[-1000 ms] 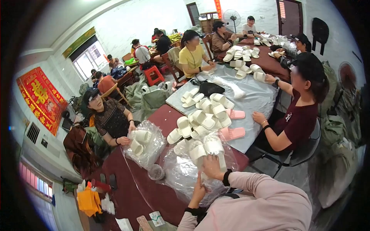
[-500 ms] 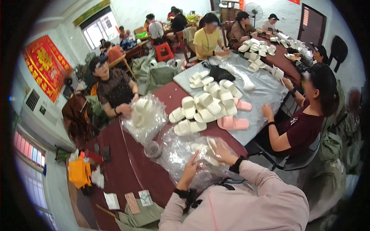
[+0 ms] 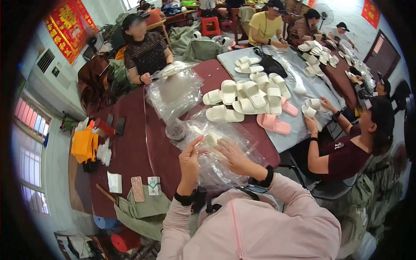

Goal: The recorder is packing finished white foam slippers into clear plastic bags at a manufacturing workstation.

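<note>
My left hand (image 3: 190,157) is up in front of me, and its fingers (image 3: 196,141) pinch the edge of a big clear crinkly plastic bag (image 3: 216,167). My right hand (image 3: 234,157) lies on top of the same bag with its fingers (image 3: 222,145) spread wide and flat. Between my two hands there is a small pale thing (image 3: 211,139) inside the bag. I think it is a slipper, but the plastic makes it hard to see. The bag rests on the near edge of the long dark red table (image 3: 130,151), right in front of my pink jacket.

Just past the bag sits a heap of cream white foam slippers (image 3: 249,97), and two pink slippers (image 3: 277,117) lie beside them. Another clear bag (image 3: 175,91) stands puffed up farther back. A person in a dark red shirt (image 3: 342,154) sits on my right and holds a white slipper (image 3: 311,108).
</note>
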`<action>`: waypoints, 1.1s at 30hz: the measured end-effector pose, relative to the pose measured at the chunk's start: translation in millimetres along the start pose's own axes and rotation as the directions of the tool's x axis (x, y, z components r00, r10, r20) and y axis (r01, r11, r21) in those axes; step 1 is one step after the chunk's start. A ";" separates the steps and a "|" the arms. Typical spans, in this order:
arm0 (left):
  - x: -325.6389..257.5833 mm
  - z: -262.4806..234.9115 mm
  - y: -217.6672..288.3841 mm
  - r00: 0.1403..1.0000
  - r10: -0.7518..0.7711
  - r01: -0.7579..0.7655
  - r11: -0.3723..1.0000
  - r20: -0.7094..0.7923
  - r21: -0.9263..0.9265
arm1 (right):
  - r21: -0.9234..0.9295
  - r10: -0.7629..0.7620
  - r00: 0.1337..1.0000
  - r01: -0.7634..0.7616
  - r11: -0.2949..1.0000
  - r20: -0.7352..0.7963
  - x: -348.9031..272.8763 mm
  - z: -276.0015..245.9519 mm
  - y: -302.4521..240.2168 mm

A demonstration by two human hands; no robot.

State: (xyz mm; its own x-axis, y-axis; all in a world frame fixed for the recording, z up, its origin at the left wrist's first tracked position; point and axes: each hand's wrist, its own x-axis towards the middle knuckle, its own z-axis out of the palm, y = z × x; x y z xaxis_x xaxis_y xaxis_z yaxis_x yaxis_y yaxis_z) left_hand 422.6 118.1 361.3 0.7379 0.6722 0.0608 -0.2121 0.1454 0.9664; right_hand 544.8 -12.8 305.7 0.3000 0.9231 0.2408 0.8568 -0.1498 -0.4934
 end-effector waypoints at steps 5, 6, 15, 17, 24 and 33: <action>-18.2 -24.4 26.9 0.992 0.061 -0.036 0.979 -0.114 0.203 | 0.515 -0.152 0.973 0.040 0.856 0.176 13.6 -7.1 -33.3; -21.0 -28.0 27.5 0.986 0.065 -0.033 0.978 -0.153 0.205 | 0.576 -0.194 0.953 0.027 0.817 0.231 15.4 -9.6 -40.6; -77.8 -43.8 11.7 0.919 0.056 -0.034 0.997 -0.389 0.063 | 0.081 -0.406 0.894 0.426 0.901 -0.189 12.1 -15.9 -92.9; -94.9 -33.0 15.1 0.934 0.101 -0.051 0.987 -0.343 0.152 | 0.172 -0.198 0.980 0.193 0.966 0.015 13.7 -0.2 -91.9; -137.4 -28.8 16.9 0.965 0.262 -0.248 0.926 -0.012 0.284 | 0.629 -0.076 0.933 -0.176 0.757 0.352 26.8 22.8 -97.2; -145.4 -12.2 22.8 0.955 0.275 -0.232 0.927 -0.113 0.296 | 0.661 -0.157 0.934 -0.103 0.743 0.322 29.3 64.0 -32.8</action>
State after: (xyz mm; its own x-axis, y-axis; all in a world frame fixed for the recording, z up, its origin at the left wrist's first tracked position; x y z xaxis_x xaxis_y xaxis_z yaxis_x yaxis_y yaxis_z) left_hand 302.6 32.6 371.5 0.5738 0.7636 0.2960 -0.1785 -0.2360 0.9552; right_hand 498.6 41.8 275.4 0.0104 0.9994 0.0335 0.3285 0.0283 -0.9441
